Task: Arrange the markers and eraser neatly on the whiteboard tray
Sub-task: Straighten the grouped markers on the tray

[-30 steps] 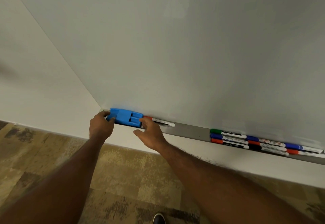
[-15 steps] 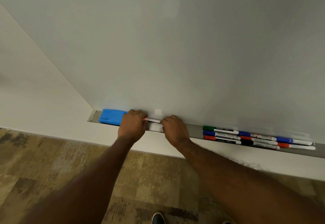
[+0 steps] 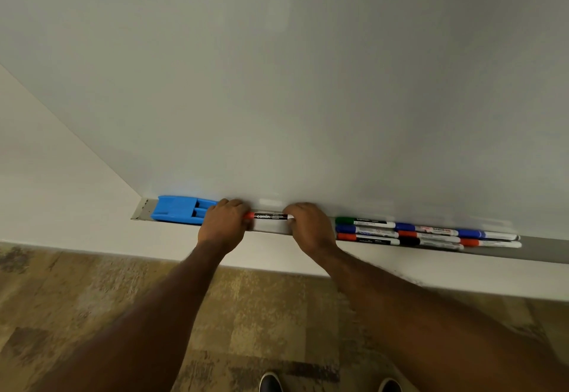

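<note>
A blue eraser [image 3: 177, 211] lies at the left end of the grey whiteboard tray [image 3: 542, 251]. Right of it a red-capped marker [image 3: 269, 216] lies along the tray. My left hand [image 3: 224, 226] is closed on its capped left end and my right hand [image 3: 311, 228] on its right end. Further right, several markers [image 3: 428, 234] with green, blue, red and black caps lie in tidy rows end to end.
The whiteboard [image 3: 308, 83] fills the upper view, with the white wall [image 3: 46, 182] left and below the tray. A patterned brown carpet [image 3: 92, 299] lies underneath, and my shoes [image 3: 271, 382] show at the bottom edge.
My left hand left the eraser and moved right onto the red marker's cap. My right hand slid right to the marker's other end. The eraser stays at the tray's left end.
</note>
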The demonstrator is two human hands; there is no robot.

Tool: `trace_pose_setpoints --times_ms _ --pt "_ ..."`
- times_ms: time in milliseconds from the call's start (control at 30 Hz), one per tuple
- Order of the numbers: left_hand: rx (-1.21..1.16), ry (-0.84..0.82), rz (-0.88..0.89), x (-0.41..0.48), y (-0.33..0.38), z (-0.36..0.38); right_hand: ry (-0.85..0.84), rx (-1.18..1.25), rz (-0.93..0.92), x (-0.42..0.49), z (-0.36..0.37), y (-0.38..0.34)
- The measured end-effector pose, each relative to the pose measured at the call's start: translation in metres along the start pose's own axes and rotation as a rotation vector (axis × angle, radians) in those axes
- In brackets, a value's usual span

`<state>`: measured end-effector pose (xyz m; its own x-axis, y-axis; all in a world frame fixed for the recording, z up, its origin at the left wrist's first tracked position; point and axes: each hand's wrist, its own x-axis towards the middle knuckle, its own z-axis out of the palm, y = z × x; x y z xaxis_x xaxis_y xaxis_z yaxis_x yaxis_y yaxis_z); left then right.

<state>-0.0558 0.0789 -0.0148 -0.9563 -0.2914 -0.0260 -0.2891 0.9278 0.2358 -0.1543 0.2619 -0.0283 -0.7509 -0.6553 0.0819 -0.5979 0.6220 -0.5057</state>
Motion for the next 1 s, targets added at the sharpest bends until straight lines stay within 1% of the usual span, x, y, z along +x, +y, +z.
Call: trace_pose_setpoints --times_ms 100,167,300,467,533,700,800,900,1000 --pt "-0.055 -0.032 0.016 -0.001 0.009 -0.002 0.021 0.077 0.008 -0.004 -0.011 0.011" --pt "-0.128 -0.042 0.035 0.0 0.016 -0.003 0.034 0.174 0.051 -0.008 -0.02 0.02" --pt "-0.279 -0.02 0.114 0.0 0.039 -0.007 0.124 0.439 0.22 -0.021 -0.042 0.04" --pt "-0.468 0.013 0.075 0.002 0.088 -0.004 0.204 0.612 0.424 -0.043 -0.073 0.076" --pt "-0.499 0.007 0.088 0.004 0.116 0.0 0.248 0.663 0.491 -0.055 -0.088 0.092" --pt "-0.508 -0.021 0.183 0.012 0.184 0.015 0.377 0.709 0.628 -0.085 -0.127 0.13" --pt "-0.507 -0.027 0.23 0.014 0.228 0.023 0.422 0.708 0.695 -0.107 -0.148 0.161" --pt "-0.522 -0.039 0.219 0.014 0.279 0.033 0.495 0.684 0.767 -0.13 -0.171 0.192" --pt "-0.52 -0.062 0.226 0.014 0.323 0.046 0.508 0.605 0.838 -0.147 -0.188 0.221"
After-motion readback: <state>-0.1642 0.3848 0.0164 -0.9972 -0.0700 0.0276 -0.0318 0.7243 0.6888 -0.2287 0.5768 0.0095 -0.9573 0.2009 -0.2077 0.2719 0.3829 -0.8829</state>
